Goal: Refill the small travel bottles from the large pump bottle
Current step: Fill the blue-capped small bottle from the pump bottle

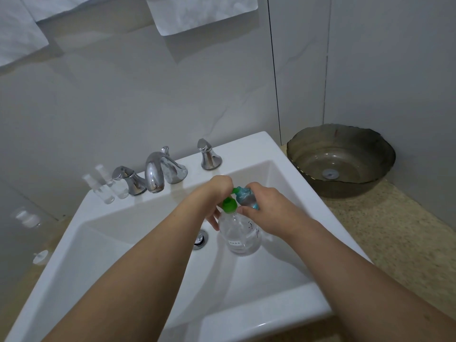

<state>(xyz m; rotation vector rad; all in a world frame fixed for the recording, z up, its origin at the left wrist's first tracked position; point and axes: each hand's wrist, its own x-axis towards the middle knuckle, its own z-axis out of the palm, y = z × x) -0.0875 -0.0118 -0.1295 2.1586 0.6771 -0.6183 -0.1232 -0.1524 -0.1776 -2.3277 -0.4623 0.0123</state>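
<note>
pump bottle: large clear bottle with a green pump head and a small white label, upright over the basin of the white sink, just right of the drain.
left hand: on top of the green pump head, fingers curled down around it; fingertips reach the bottle's shoulder on the left.
right hand: fingers clamped on a small travel bottle, thumb toward the pump bottle's neck.
small travel bottle: clear with a blue-tinted upper part, tilted, its mouth up against the green nozzle; whether they touch, cannot tell.
other travel bottles: two clear ones with pale caps, standing on the sink's back ledge, left of the left faucet handle.
faucet: chrome spout between two chrome handles, the right handle well apart from the spout.
glass bowl: dark, wavy-rimmed, on the speckled countertop right of the sink, in the corner.
towels: white, hanging on the wall above.
far left: small white pieces by the wall, too blurred to name.
</note>
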